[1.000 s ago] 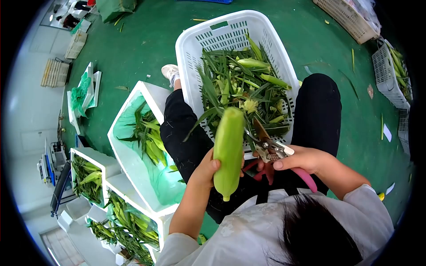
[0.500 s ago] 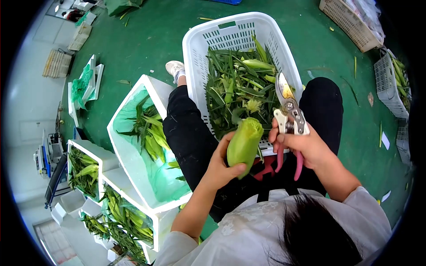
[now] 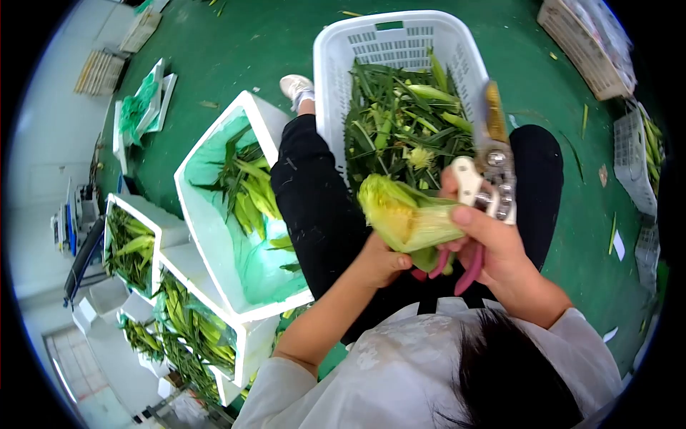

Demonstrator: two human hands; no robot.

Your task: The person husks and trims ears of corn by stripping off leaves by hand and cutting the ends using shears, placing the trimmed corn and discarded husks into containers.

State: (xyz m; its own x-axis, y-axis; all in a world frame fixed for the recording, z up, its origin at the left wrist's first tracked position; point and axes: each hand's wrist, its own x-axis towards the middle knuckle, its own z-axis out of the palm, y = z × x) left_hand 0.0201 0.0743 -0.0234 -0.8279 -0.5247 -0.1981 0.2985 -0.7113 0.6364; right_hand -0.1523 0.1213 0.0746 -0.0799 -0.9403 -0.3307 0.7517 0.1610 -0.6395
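My left hand [image 3: 386, 261] is closed around the lower part of an ear of corn [image 3: 400, 222], whose husk is partly pulled open so that pale yellow shows. My right hand [image 3: 496, 247] grips pruning shears [image 3: 493, 164] with pink handles, their blades pointing away from me. The right thumb presses on a strip of husk at the ear's side. Some fingers of both hands are hidden behind the corn and the shears. Just beyond my hands, between my legs, stands a white plastic basket [image 3: 332, 86] holding cut husks and leaves [image 3: 407, 121].
On my left is a white foam box [image 3: 207, 257] with a green liner and several ears in husk [image 3: 254, 196]. More foam boxes [image 3: 179, 254] of corn stand beyond it. Crates [image 3: 632, 157] line the right side. Leaf scraps lie on the green floor [image 3: 271, 32].
The ear has turned from near upright to lying sideways, and its husk has opened. My right hand has come over to the ear, the shears still in it. The view has shifted slightly.
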